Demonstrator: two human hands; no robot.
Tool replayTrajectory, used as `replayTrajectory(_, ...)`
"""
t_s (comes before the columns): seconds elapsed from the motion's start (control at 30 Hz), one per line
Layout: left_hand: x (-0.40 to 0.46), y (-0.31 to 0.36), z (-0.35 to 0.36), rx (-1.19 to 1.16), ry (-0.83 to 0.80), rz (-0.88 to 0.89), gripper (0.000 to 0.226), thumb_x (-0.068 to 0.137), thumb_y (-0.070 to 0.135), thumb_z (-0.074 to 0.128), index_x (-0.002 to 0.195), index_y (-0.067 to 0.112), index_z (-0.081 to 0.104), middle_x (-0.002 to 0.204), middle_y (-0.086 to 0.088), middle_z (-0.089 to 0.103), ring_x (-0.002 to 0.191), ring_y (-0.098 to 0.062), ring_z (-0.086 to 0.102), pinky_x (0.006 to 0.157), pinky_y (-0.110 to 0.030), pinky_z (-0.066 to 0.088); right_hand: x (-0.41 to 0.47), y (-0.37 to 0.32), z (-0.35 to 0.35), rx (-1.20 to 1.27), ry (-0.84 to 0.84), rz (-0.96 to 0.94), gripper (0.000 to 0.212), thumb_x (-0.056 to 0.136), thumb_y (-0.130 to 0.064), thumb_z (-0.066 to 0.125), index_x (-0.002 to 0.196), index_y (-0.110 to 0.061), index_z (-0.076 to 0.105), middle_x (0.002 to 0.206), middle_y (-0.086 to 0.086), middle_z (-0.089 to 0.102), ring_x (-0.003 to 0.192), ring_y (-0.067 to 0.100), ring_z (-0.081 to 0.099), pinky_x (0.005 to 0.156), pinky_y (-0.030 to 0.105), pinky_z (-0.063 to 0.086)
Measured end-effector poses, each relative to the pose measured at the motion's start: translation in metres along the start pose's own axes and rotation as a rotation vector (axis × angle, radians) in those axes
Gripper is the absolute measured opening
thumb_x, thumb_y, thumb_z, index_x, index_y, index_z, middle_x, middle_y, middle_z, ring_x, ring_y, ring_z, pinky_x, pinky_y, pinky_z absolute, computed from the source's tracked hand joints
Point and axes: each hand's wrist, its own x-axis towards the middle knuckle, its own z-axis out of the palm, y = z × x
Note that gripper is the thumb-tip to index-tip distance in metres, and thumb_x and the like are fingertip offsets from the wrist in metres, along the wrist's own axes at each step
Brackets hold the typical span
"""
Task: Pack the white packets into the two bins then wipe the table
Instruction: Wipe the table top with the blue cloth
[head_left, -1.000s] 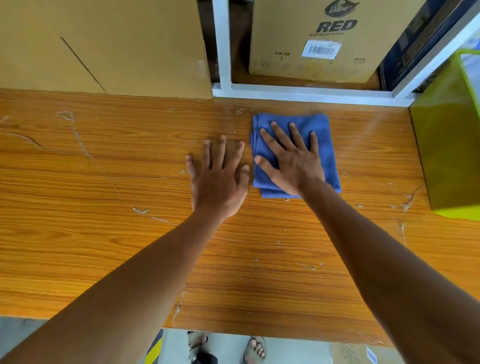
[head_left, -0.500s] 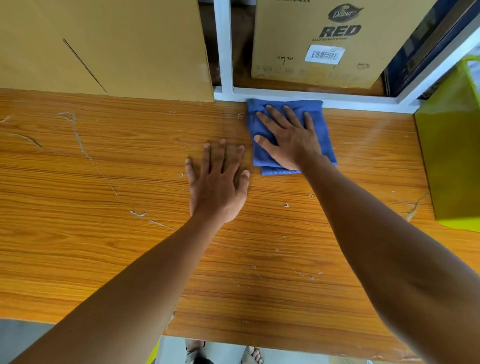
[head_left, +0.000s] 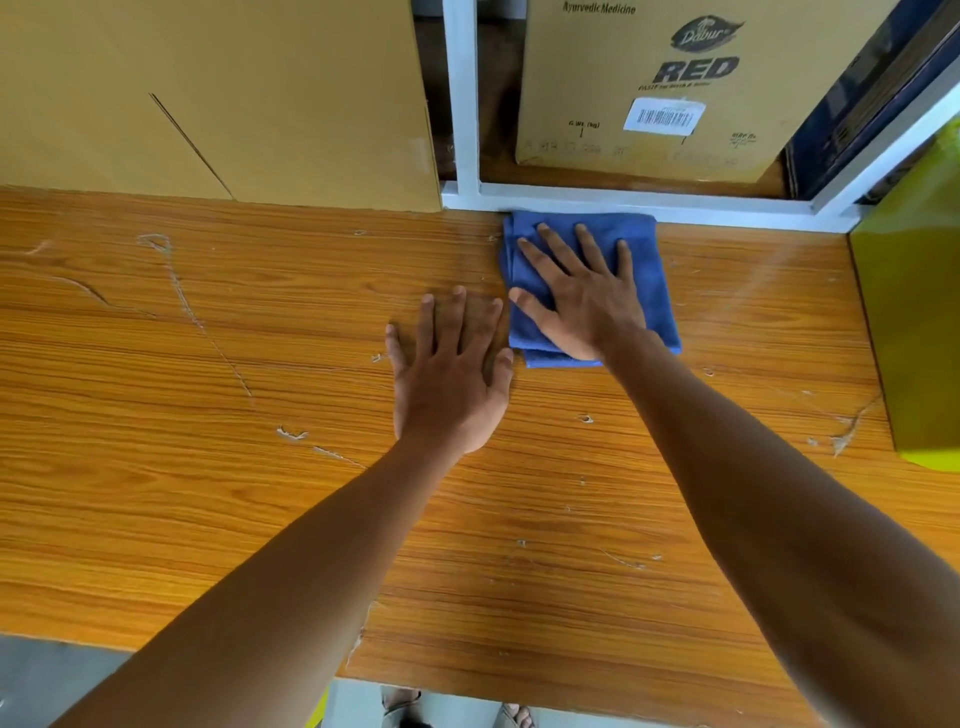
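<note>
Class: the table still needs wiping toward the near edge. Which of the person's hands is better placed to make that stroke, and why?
Right. The right hand lies flat on the blue cloth; the left hand rests on bare table.

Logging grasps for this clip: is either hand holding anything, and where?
Nothing is gripped. The right hand presses flat on the blue cloth; the left hand lies flat on the table.

A stockroom or shop storage area. Beyond the right hand (head_left: 584, 306) a barcoded cardboard carton (head_left: 675, 88) printed "Ayurvedic Medicine" sits in a white metal rack (head_left: 462, 104). Left of it, past the left hand (head_left: 449, 382), a plain carton (head_left: 218, 93) stands on the scratched wood-grain worktop (head_left: 208, 441).
</note>
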Motion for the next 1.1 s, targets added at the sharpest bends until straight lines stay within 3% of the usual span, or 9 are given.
replayTrajectory(0.2,-0.002,-0.001,-0.001,0.0,-0.018,0.0,0.061,0.108,0.058,0.008,0.166,0.047,-0.003,0.178,0.005,-0.007,0.164,-0.028,-0.009,0.124,-0.071,0.002,-0.028,-0.014,0.007,0.063,0.06,0.211,0.063,0.107,-0.062,0.008,0.167,-0.044,0.003,0.176,-0.013,-0.001,0.163,0.029,-0.004,0.126,0.067,-0.004)
replayTrajectory(0.37,-0.001,0.0,-0.003,0.018,-0.042,0.0,0.06,0.108,0.059,0.005,0.166,0.047,-0.006,0.177,0.007,-0.011,0.163,-0.028,-0.011,0.125,-0.071,0.002,-0.091,-0.024,0.019,0.037,0.052,0.109,0.064,0.106,-0.063,0.013,0.167,-0.044,0.007,0.176,-0.013,0.001,0.163,0.029,0.0,0.126,0.068,0.001)
replayTrajectory(0.63,0.0,0.0,0.001,0.005,-0.011,0.006,0.062,0.108,0.058,0.013,0.167,0.045,-0.001,0.178,0.003,-0.005,0.164,-0.03,-0.006,0.125,-0.07,0.002,0.003,0.003,0.0,0.047,0.038,0.166,0.066,0.104,-0.069,0.008,0.166,-0.047,0.004,0.176,-0.015,0.001,0.163,0.028,-0.003,0.125,0.069,-0.002)
replayTrajectory(0.9,-0.001,-0.001,-0.001,0.008,-0.031,0.001,0.062,0.106,0.063,0.007,0.166,0.048,-0.002,0.177,0.006,-0.01,0.163,-0.029,-0.011,0.125,-0.069,-0.001,-0.094,-0.018,0.017,0.054,0.064,0.19,0.067,0.105,-0.069,0.013,0.167,-0.045,0.007,0.176,-0.015,0.002,0.163,0.027,0.0,0.126,0.067,0.0)
replayTrajectory(1.1,-0.002,-0.001,-0.001,-0.005,-0.024,0.005,0.062,0.107,0.062,0.01,0.166,0.048,-0.001,0.178,0.006,-0.009,0.163,-0.029,-0.01,0.125,-0.069,-0.003,-0.015,0.01,0.0,0.053,0.054,0.233,0.069,0.103,-0.07,0.01,0.167,-0.044,0.007,0.176,-0.014,0.003,0.163,0.027,-0.002,0.124,0.069,-0.001)
